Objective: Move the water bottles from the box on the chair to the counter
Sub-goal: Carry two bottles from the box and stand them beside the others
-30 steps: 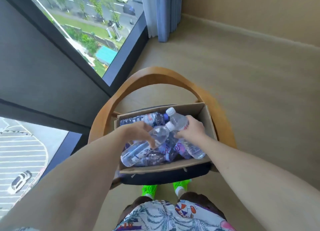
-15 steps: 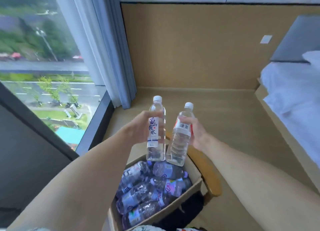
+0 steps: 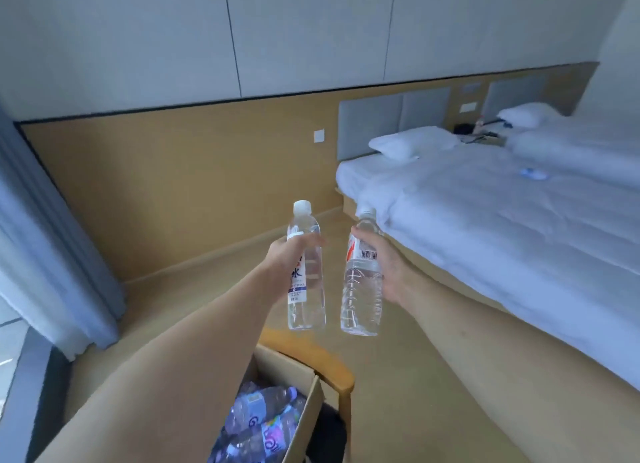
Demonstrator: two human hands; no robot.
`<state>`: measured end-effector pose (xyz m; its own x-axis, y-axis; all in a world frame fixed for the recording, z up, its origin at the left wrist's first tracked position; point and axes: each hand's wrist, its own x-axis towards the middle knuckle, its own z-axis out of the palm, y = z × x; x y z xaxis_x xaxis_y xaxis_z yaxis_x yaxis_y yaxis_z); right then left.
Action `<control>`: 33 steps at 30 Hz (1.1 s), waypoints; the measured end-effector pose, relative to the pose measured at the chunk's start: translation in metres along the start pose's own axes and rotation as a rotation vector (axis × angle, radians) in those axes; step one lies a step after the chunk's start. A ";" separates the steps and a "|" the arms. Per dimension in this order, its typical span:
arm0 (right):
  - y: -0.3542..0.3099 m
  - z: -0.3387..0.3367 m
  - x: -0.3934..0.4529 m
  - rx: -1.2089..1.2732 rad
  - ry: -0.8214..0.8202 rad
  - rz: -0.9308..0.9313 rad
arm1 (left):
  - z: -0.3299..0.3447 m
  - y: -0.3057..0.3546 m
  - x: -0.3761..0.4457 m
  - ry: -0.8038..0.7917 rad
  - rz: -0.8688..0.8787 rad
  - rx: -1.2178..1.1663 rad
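Both bottles have swung away from the window toward the beds, and the box now sits low under the left arm. Her or his left hand [image 3: 289, 260] wraps around the left bottle [image 3: 305, 272], upright, white cap on top. Right hand [image 3: 388, 268] grips the right bottle [image 3: 362, 282] at its label, tilted slightly, cap toward the bed [image 3: 502, 227]. Held side by side, the two bottles are near each other but apart. Below them, the box [image 3: 304, 410] on the chair [image 3: 332, 362] holds more bottles [image 3: 256, 424] lying in a heap.
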<state>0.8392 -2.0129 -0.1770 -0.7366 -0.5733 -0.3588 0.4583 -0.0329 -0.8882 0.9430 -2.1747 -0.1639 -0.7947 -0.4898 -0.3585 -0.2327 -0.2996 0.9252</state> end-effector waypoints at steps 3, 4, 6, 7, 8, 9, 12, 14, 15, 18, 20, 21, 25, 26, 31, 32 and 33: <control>-0.023 -0.046 -0.026 0.006 0.095 -0.077 | 0.055 0.007 0.000 -0.119 0.006 0.011; -0.031 -0.062 -0.035 0.015 0.129 -0.102 | 0.075 0.009 -0.001 -0.158 0.013 0.015; -0.045 -0.097 -0.053 0.046 0.189 -0.154 | 0.118 0.014 -0.004 -0.235 0.031 0.046; -0.052 -0.114 -0.062 0.064 0.213 -0.178 | 0.140 0.016 -0.005 -0.267 0.042 0.070; -0.058 -0.132 -0.072 0.079 0.238 -0.197 | 0.164 0.017 -0.007 -0.297 0.050 0.092; -0.064 -0.150 -0.082 0.090 0.268 -0.213 | 0.188 0.017 -0.010 -0.331 0.051 0.107; -0.082 -0.211 -0.120 0.120 0.353 -0.270 | 0.268 0.015 -0.021 -0.485 0.030 0.119; -0.091 -0.257 -0.147 0.120 0.414 -0.303 | 0.323 0.008 -0.031 -0.578 0.024 0.120; -0.095 -0.281 -0.161 0.108 0.448 -0.316 | 0.351 0.004 -0.037 -0.611 0.027 0.129; -0.107 -0.352 -0.204 0.101 0.544 -0.340 | 0.435 -0.010 -0.060 -0.703 0.045 0.183; -0.113 -0.398 -0.232 0.106 0.612 -0.355 | 0.491 -0.021 -0.075 -0.766 0.056 0.210; -0.115 -0.420 -0.246 0.102 0.647 -0.362 | 0.518 -0.027 -0.082 -0.795 0.059 0.220; -0.124 -0.501 -0.299 0.120 0.736 -0.405 | 0.619 -0.052 -0.112 -0.892 0.055 0.254; -0.126 -0.519 -0.312 0.137 0.764 -0.417 | 0.642 -0.057 -0.120 -0.917 0.051 0.263; -0.134 -0.601 -0.373 0.190 0.873 -0.433 | 0.746 -0.079 -0.157 -1.045 0.034 0.322; -0.134 -0.615 -0.383 0.204 0.898 -0.434 | 0.765 -0.082 -0.164 -1.075 0.028 0.331; -0.135 -0.628 -0.393 0.217 0.928 -0.437 | 0.783 -0.086 -0.170 -1.108 0.020 0.337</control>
<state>0.7542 -1.2691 -0.0964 -0.9098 0.3738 -0.1804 0.0726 -0.2847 -0.9559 0.6595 -1.4246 -0.0854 -0.8168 0.5438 -0.1927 -0.2202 0.0150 0.9753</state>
